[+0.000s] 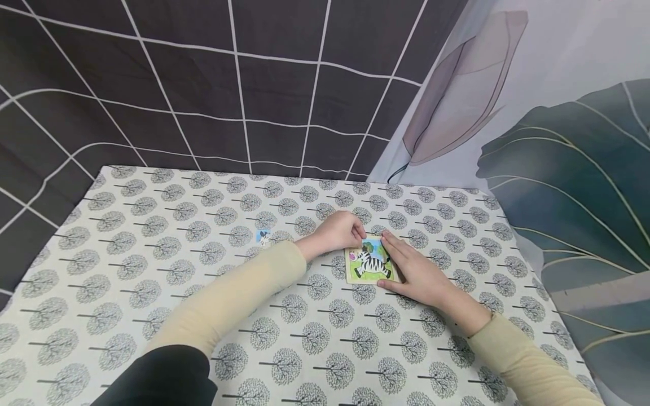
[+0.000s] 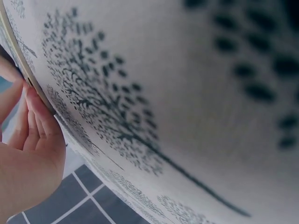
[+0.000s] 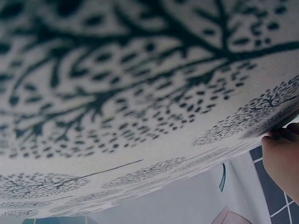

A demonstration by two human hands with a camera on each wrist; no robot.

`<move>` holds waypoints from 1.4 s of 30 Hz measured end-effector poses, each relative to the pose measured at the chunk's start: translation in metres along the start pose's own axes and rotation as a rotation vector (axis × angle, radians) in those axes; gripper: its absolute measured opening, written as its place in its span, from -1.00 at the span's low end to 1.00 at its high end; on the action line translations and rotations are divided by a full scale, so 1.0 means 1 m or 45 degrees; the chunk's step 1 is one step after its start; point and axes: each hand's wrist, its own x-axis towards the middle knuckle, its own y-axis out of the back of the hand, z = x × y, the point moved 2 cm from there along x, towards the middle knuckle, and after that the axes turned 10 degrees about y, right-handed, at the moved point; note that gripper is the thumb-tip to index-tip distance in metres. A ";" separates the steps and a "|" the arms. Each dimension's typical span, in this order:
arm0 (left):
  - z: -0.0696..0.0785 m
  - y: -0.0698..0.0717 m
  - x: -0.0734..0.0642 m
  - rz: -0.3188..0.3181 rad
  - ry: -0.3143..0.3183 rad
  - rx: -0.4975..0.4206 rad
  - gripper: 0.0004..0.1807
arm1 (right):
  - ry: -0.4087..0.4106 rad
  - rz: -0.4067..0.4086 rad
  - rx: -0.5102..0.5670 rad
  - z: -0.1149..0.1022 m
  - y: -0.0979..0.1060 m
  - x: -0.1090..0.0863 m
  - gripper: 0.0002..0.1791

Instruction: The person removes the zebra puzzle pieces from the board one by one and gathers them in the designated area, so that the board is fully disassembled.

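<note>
Tree-printed cloth (image 1: 284, 349) lies under left hand (image 1: 339, 230), its hold unclear, and right hand (image 1: 415, 270), straight-fingered against the zebra puzzle (image 1: 373, 268) between.

The right fingers (image 1: 398, 245) partly hide the puzzle (image 1: 369, 264).
</note>
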 end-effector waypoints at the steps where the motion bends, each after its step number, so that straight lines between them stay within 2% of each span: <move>1: 0.000 0.000 0.000 0.001 0.006 -0.004 -0.83 | 0.000 0.001 0.002 0.000 0.000 0.000 0.16; 11: 0.001 -0.006 0.000 0.009 0.039 0.052 -0.75 | 0.009 0.007 0.012 -0.002 0.001 0.000 0.13; 18: 0.004 -0.008 -0.001 0.028 -0.011 0.148 -0.74 | 0.011 0.013 0.009 -0.002 0.001 -0.001 0.14; 26: 0.005 -0.010 -0.001 0.044 -0.052 0.203 -0.72 | 0.025 0.007 -0.011 -0.001 0.000 -0.001 0.14; 29: 0.005 -0.010 -0.002 0.051 -0.051 0.161 -0.75 | 0.030 0.007 -0.018 -0.001 0.000 -0.001 0.13; 35: 0.006 -0.008 -0.004 0.066 -0.027 -0.031 -0.91 | 0.032 0.001 -0.031 -0.001 0.000 -0.001 0.13; 42: 0.006 -0.007 -0.006 0.059 -0.004 -0.162 -0.92 | 0.033 0.002 -0.035 -0.001 0.000 -0.001 0.12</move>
